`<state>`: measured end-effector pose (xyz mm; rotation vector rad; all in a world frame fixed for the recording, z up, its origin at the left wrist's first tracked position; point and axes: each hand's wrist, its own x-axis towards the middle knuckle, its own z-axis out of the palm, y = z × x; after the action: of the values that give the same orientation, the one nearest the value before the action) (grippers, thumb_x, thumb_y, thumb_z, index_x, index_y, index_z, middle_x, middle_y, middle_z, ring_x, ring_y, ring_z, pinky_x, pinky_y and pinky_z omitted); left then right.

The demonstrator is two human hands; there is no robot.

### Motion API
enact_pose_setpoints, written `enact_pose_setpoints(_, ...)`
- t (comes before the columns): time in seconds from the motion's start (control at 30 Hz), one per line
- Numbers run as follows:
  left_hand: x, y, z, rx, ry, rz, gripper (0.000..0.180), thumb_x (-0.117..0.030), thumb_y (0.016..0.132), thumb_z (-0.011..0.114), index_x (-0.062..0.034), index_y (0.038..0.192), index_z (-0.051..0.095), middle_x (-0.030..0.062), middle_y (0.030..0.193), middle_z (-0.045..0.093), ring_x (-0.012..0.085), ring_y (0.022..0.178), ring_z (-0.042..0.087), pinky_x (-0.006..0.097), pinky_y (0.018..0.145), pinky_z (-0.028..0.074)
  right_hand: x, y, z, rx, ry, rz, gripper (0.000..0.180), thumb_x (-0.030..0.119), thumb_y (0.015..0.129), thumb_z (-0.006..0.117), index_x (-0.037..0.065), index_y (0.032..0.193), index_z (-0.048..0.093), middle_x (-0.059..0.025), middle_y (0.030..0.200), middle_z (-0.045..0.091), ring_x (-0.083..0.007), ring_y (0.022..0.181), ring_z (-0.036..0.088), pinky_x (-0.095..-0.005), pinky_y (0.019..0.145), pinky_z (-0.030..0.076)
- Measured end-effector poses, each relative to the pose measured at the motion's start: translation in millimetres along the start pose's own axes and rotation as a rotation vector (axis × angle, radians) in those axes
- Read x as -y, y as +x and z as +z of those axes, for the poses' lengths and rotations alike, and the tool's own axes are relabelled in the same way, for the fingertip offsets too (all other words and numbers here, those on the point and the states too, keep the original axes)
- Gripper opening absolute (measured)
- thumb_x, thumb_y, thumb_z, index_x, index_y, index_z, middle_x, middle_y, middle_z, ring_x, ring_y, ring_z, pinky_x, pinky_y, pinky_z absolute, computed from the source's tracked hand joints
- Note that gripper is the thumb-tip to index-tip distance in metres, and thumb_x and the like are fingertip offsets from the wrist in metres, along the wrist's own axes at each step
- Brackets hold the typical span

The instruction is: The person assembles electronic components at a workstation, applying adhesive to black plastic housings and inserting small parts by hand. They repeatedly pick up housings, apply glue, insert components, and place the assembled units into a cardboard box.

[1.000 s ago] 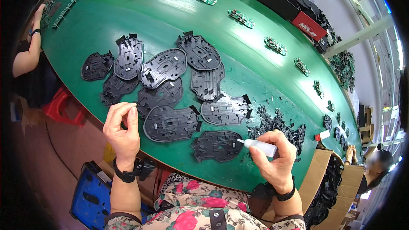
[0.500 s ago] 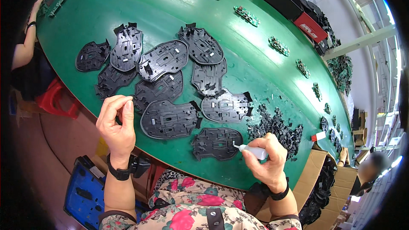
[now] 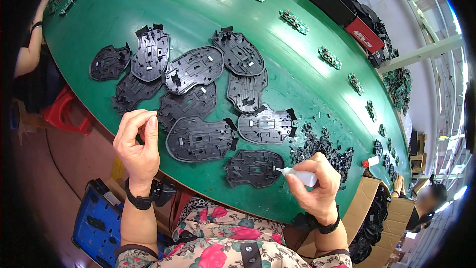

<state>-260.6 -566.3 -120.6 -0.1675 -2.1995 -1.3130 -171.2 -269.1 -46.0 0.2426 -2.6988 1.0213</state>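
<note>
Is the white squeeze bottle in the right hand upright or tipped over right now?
Tipped. The white squeeze bottle lies nearly level in the right hand, nozzle pointing left at the edge of the nearest black plastic shell.

Plastic shells (image 3: 198, 94) lie clustered on the table (image 3: 307, 79); small parts pile (image 3: 322, 146) right of them, circuit boards (image 3: 292, 20) far behind.

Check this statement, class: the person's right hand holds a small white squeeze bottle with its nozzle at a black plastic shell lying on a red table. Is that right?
Not quite. The table is green, not red, as the head view shows. The rest stands: the right hand holds the small white squeeze bottle, nozzle at a black plastic shell.
</note>
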Motion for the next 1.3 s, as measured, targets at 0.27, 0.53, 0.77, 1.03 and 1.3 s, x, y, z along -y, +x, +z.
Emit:
enact_pose_setpoints(0.27, -1, 0, -1, 0.026, -0.011, -0.028, 0.005, 0.000, 0.087, 0.063, 0.0000, 0.091, 0.066, 0.0042, 0.088, 0.062, 0.0072, 0.068, 0.051, 0.020, 0.058, 0.040, -8, -7, 7, 0.037, -0.055, 0.007, 0.022, 0.006, 0.067, 0.080, 0.007, 0.081, 0.063, -0.0071, 0.069, 0.059, -0.0222, 0.058, 0.050, -0.0321, 0.053, 0.039)
enact_pose_setpoints(0.53, -5, -1, -4, 0.058, -0.013, -0.076, 0.005, 0.000, 0.089, 0.061, 0.0015, 0.092, 0.064, 0.0051, 0.090, 0.061, 0.0090, 0.076, 0.053, 0.021, 0.066, 0.043, 0, 3, -1, -0.058, 0.068, 0.089, 0.018, 0.006, 0.073, 0.077, 0.003, 0.084, 0.063, -0.0073, 0.072, 0.059, -0.0170, 0.058, 0.051, -0.0272, 0.052, 0.039)
enact_pose_setpoints(0.77, -3, 3, -2, -0.001, -0.010, -0.022, 0.005, -0.002, 0.085, 0.067, -0.0008, 0.090, 0.067, 0.0040, 0.084, 0.063, 0.0071, 0.060, 0.050, 0.021, 0.052, 0.038, 6, 42, 12, -0.042, 0.048, 0.064, 0.024, 0.009, 0.074, 0.078, 0.003, 0.090, 0.062, -0.0086, 0.075, 0.060, -0.0200, 0.064, 0.058, -0.0289, 0.059, 0.045)
enact_pose_setpoints(1.03, -2, 3, -2, -0.001, -0.027, -0.038, 0.004, -0.003, 0.085, 0.067, -0.0010, 0.090, 0.067, 0.0038, 0.084, 0.063, 0.0069, 0.059, 0.050, 0.020, 0.051, 0.038, 3, 67, 35, -0.007, -0.030, -0.060, 0.025, 0.012, 0.074, 0.078, 0.004, 0.091, 0.062, -0.0103, 0.081, 0.061, -0.0255, 0.070, 0.059, -0.0329, 0.063, 0.047)
enact_pose_setpoints(1.3, -6, 2, -5, 0.030, -0.050, -0.084, 0.004, -0.002, 0.088, 0.063, 0.0015, 0.089, 0.064, 0.0048, 0.086, 0.061, 0.0069, 0.066, 0.050, 0.020, 0.057, 0.039, 5, 71, 35, -0.007, -0.065, -0.079, 0.024, 0.011, 0.074, 0.078, 0.005, 0.091, 0.063, -0.0095, 0.079, 0.061, -0.0241, 0.068, 0.059, -0.0323, 0.062, 0.047)
